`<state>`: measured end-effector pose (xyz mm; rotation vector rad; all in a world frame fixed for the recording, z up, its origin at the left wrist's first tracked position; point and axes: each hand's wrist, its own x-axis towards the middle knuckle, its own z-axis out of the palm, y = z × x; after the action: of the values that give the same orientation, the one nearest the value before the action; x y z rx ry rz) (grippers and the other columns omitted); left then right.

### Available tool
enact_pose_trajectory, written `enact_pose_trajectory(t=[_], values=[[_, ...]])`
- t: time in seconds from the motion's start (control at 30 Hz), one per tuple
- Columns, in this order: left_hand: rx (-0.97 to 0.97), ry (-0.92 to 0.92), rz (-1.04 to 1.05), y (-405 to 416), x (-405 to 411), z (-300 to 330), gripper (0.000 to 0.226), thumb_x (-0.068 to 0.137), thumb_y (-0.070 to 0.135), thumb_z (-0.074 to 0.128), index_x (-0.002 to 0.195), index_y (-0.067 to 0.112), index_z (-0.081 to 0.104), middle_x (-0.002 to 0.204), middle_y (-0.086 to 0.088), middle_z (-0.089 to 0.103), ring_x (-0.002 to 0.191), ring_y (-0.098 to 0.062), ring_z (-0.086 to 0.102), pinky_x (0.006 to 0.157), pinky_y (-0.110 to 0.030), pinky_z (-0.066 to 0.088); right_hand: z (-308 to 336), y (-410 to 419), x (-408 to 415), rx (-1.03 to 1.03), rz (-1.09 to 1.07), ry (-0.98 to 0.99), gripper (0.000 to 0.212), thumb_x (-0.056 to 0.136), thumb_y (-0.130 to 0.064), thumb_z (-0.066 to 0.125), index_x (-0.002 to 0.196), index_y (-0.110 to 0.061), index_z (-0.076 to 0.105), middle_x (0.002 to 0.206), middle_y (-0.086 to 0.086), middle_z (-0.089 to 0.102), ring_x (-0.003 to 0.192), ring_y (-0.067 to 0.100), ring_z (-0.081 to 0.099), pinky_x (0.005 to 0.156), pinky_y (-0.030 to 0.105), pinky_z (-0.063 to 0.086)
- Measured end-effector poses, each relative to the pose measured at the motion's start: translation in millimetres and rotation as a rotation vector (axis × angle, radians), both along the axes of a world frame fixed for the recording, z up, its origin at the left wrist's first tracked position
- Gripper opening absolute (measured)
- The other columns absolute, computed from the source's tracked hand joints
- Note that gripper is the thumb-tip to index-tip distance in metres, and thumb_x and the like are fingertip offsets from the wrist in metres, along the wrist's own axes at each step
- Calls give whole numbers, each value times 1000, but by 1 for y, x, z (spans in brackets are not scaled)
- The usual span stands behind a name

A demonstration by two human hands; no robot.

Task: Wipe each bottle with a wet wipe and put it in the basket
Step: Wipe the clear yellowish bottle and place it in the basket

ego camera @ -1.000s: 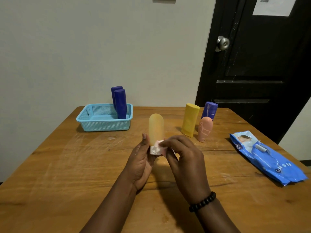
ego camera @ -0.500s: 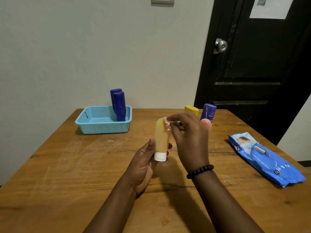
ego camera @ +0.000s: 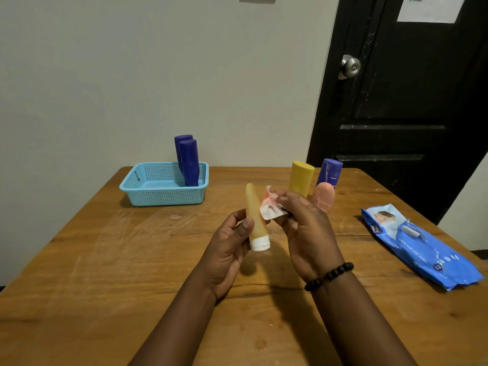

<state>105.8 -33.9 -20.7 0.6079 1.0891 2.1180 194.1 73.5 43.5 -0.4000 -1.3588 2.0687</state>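
Taking the wooden table (ego camera: 79, 260) as the landmark, a light blue mesh basket (ego camera: 163, 196) is sitting at its far left, and two dark blue bottles (ego camera: 188, 161) are standing upright inside it, leaning against the right wall. Nothing else is showing in the basket.

Over the middle of the table, the left hand (ego camera: 229, 249) is gripping an orange tube bottle (ego camera: 255, 216) by its lower part, thumb and fingers curled round it just above the white cap, which is pointing down; the bottle is tilting slightly leftward at the top. Just to its right, the right hand (ego camera: 303, 228) is pinching a crumpled wet wipe (ego camera: 270, 206), white with a pinkish tint, and holding it against the bottle's right side about halfway up.

To do this step well, I would say the left hand should be turning the tube a little between strokes, so the wipe is reaching the far side and the cap too. The soft tube probably calls for only a light squeeze.

Behind the right hand, toward the table's far edge, a yellow bottle (ego camera: 301, 178), a purple bottle (ego camera: 329, 171) and a pink bottle (ego camera: 324, 196) are waiting in a cluster. At the table's right edge a blue wet wipes pack (ego camera: 417, 244) is lying flat.
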Motion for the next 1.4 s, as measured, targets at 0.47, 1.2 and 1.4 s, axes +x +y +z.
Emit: enact_pose_trajectory(t=[0.47,1.2,1.4], values=[[6,38,86,-2,-2,-1,41,87,24,62,125,9,60,107,-6,73,100,-15,69,82,-27,56,-32,-17,8,1198,-350,-60,20,84,-6,69,100,-19,70,109,-9,64,107,4,57,87,21,52],[-116,53,175,-3,-6,-2,52,79,30,71,127,14,58,109,-12,74,97,-23,69,82,-36,56,-41,-11,10,996,-250,-108,16,87,-8,68,98,-19,69,96,-10,65,92,6,62,74,13,48],[-162,86,223,2,-2,-5,60,74,34,74,128,12,57,110,-13,74,96,-25,69,84,-41,53,-47,-16,9,958,-311,-137,18,86,-6,69,98,-18,67,97,-9,64,92,4,60,75,10,46]])
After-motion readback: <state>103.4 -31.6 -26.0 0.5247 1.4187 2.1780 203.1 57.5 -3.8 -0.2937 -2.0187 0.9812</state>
